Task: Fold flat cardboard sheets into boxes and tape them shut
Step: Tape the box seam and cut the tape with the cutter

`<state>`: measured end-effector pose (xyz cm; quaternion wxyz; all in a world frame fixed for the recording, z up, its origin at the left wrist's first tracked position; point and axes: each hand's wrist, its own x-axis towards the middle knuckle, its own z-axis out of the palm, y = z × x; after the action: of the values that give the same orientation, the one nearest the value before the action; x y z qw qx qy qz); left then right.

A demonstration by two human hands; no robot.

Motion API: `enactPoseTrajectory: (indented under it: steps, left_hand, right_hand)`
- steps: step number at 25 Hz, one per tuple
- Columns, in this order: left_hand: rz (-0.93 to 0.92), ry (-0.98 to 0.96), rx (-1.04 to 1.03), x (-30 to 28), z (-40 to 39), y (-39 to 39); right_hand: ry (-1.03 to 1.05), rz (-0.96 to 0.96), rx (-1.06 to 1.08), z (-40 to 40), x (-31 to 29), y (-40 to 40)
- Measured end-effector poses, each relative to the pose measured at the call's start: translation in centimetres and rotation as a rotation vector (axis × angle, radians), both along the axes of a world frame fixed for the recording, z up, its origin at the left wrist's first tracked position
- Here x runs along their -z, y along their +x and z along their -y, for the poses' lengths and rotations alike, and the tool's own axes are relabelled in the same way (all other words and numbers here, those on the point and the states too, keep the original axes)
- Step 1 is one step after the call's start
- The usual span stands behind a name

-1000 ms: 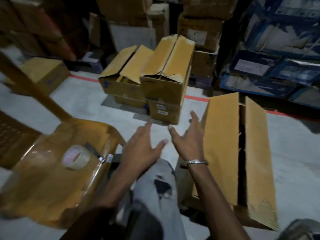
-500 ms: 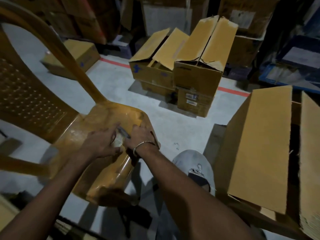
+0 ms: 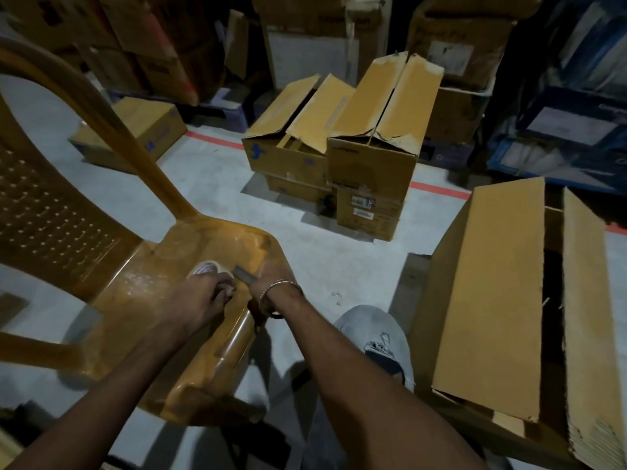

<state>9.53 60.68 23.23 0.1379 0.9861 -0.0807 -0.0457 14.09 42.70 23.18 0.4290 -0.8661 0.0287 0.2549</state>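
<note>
A roll of clear tape (image 3: 204, 268) lies on the seat of a brown plastic chair (image 3: 142, 286). My left hand (image 3: 200, 298) curls its fingers round the roll's near side. My right hand (image 3: 271, 274), with a metal bracelet at the wrist, grips a small grey cutter (image 3: 245, 275) just right of the roll. An open cardboard box (image 3: 492, 300) with two long flaps raised stands at my right, by my knee.
Open boxes (image 3: 339, 157) sit stacked on the grey floor ahead, behind a red floor line (image 3: 437, 189). A closed box (image 3: 135, 130) lies far left. Piled cartons and blue packs line the back. Bare floor lies between chair and boxes.
Both hands swung from mid-air in front of me leftward to the chair seat. The left one took hold of the tape roll, the right one the cutter. The view turned left.
</note>
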Motion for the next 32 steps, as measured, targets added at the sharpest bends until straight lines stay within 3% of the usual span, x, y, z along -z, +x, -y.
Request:
enactPoseTrajectory:
  steps: [3, 6, 8, 12, 17, 23, 28, 32]
  left_hand:
    - [0.112, -0.120, -0.099, -1.2, 2.5, 0.4]
    - [0.179, -0.224, -0.124, -2.3, 6.7, 1.5]
    - [0.203, -0.301, -0.116, -3.2, 10.6, 2.2]
    - [0.212, -0.483, -0.062, -6.0, 21.6, 3.6]
    - [0.010, -0.806, 0.013, -6.8, 35.4, 3.1]
    - [-0.467, -1.056, -0.139, -3.3, 44.9, 1.3]
    - [-0.910, -1.158, -0.146, -2.5, 47.8, 1.0]
    - [-1.009, -1.153, -0.138, -0.8, 48.8, 0.6]
  right_hand:
    - [0.135, -0.116, 0.153, 3.4, -2.0, 0.3]
    - [0.481, -0.240, 0.366, 8.6, -4.8, 1.1]
    - [0.613, -0.231, 0.413, 13.1, -7.2, 0.4]
    - [0.677, -0.092, 0.573, 23.5, -9.9, -2.4]
    - [0.603, -0.027, 0.766, 34.4, -9.5, -6.5]
    - [0.025, 0.173, 0.967, 47.2, -5.8, -13.1]
    - [0.077, 0.029, 0.953, 49.4, 1.6, -14.1]
    - [-0.016, -0.047, 0.920, 50.4, 4.5, -11.4]
